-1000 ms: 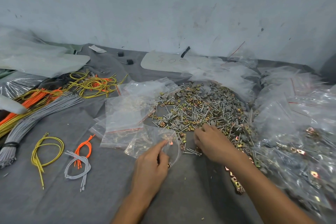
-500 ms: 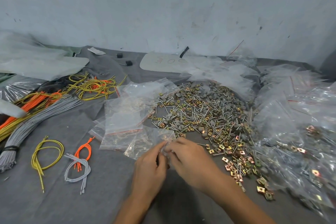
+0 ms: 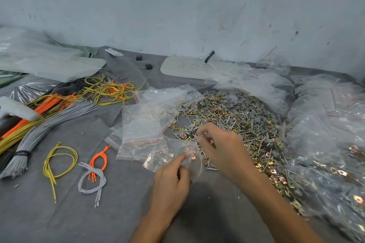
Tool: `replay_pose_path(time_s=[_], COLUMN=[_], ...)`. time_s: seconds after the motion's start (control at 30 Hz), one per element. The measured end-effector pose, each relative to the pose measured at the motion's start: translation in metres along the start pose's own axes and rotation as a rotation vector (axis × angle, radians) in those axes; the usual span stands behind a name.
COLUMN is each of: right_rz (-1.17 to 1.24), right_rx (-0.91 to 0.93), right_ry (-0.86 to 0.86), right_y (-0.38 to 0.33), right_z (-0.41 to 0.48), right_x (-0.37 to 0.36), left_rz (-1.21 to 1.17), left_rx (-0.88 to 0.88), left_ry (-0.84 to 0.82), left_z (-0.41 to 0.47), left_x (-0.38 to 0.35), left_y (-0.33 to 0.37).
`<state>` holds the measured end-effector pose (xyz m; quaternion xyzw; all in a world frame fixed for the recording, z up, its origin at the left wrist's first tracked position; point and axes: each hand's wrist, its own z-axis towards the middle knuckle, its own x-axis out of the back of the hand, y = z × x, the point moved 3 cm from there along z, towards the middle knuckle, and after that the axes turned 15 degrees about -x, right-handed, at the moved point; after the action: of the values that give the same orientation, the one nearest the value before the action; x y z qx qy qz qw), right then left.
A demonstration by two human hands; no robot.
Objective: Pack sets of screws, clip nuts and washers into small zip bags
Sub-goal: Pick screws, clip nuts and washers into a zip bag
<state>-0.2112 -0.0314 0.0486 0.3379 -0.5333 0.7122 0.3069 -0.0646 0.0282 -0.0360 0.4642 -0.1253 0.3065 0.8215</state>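
- Two bare forearms reach in from the bottom edge and meet over the middle of the gray-covered bench point(image 3: 59, 213).
- Left hand point(image 3: 171, 180): back of the hand faces up, wrist low over the cloth. Thumb and forefinger are closed in a pinch on the near edge of a small clear zip bag point(image 3: 177, 150), and the other fingers are tucked under.
- That zip bag sits just in front of the hardware pile, between the two hands. Its far side rests on the cloth, and something coppery shows inside near the pinch.
- Right hand point(image 3: 225, 150): it comes in at an angle from the right, raised a bit, knuckles up. The fingers are curled tight around a few small metal parts point(image 3: 212, 141) just above the bag's mouth. It's blurry, so I can't say whether they're screws or something else.
- The big pile point(image 3: 237, 114) of screws, brass-colored clip nuts and gray washers is spread out right behind the right hand.
- Empty bags point(image 3: 142, 124) with red zip lines are stacked just left of the pile, overlapping the held one.
- A heap of filled bags point(image 3: 325, 154) takes up the right side.
- Over on the left, well away from the hands: a thick gray wire bundle point(image 3: 49, 124), a loose yellow loop point(image 3: 59, 161), and a small orange and gray bunch point(image 3: 94, 171).
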Motion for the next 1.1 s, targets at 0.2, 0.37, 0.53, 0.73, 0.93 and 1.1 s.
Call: replay_pose_path(time_s=[0.2, 0.37, 0.53, 0.73, 0.93, 1.1], right_rz=[-0.287, -0.505, -0.553, -0.578, -0.408, -0.032], right_rx=[-0.059, 0.019, 0.107, 0.112, 0.061, -0.107], right_ry=[-0.244, -0.328, -0.225, -0.197, -0.166, -0.101], right_y=[0.024, 0.033, 0.034, 0.033, 0.038, 0.042], right_z=[0.080, 0.103, 0.104, 0.104, 0.107, 0.102], right_x=[-0.038, -0.068, -0.071, -0.062, -0.054, -0.037], left_rz=[0.001, 0.009, -0.004, -0.011, -0.018, -0.024], left_rx=[0.008, 0.030, 0.031, 0.002, 0.004, 0.011], left_ry=[0.015, 0.000, -0.013, 0.008, 0.001, -0.008], left_z=[-0.001, -0.001, 0.000, -0.001, -0.001, 0.000], left_x=[0.002, 0.001, 0.002, 0.001, 0.001, 0.001], left_y=[0.002, 0.002, 0.001, 0.000, 0.001, 0.001])
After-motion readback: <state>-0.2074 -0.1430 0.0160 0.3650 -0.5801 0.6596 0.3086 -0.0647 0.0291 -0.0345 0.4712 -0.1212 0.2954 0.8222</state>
